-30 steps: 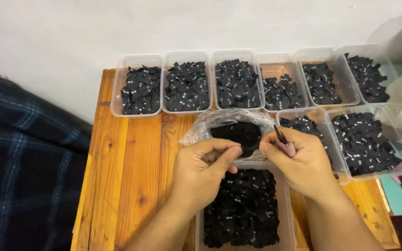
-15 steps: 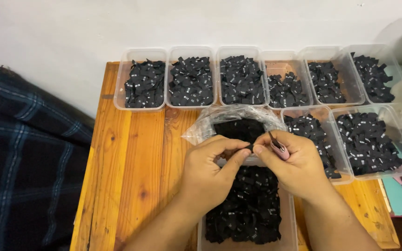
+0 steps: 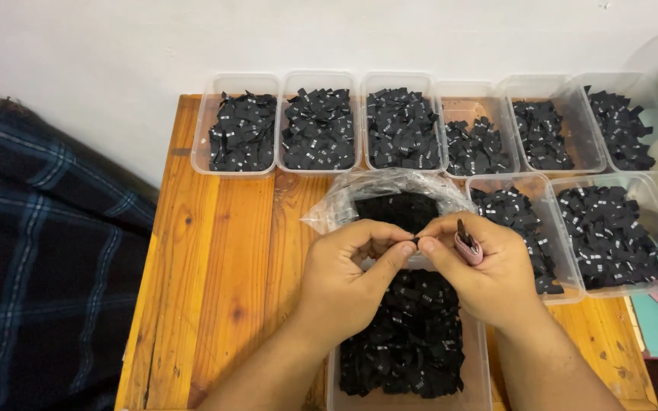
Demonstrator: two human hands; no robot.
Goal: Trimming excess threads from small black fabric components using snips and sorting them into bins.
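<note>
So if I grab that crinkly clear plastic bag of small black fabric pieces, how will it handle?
The crinkly clear plastic bag looks thin and creased, so it would probably sag and fold rather than hold its shape. Its mouth lies open, so the small black fabric pieces inside might spill if tipped. The film is glossy, so probably a little slippery, and light.

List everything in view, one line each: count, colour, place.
Clear tubs: nine; six in a back row, two at right, one under the hands.
Small fabric labels: many, black, filling the tubs.
Plastic bag: one, clear, holding black labels, mid-table.
Table: one, orange-brown wood.
Plaid cloth: one, dark blue, left.
Pink tool: one, tucked in the right hand.
Left hand: fingers pinching a tiny black piece.
Right hand: fingers pinching the same piece.
</note>
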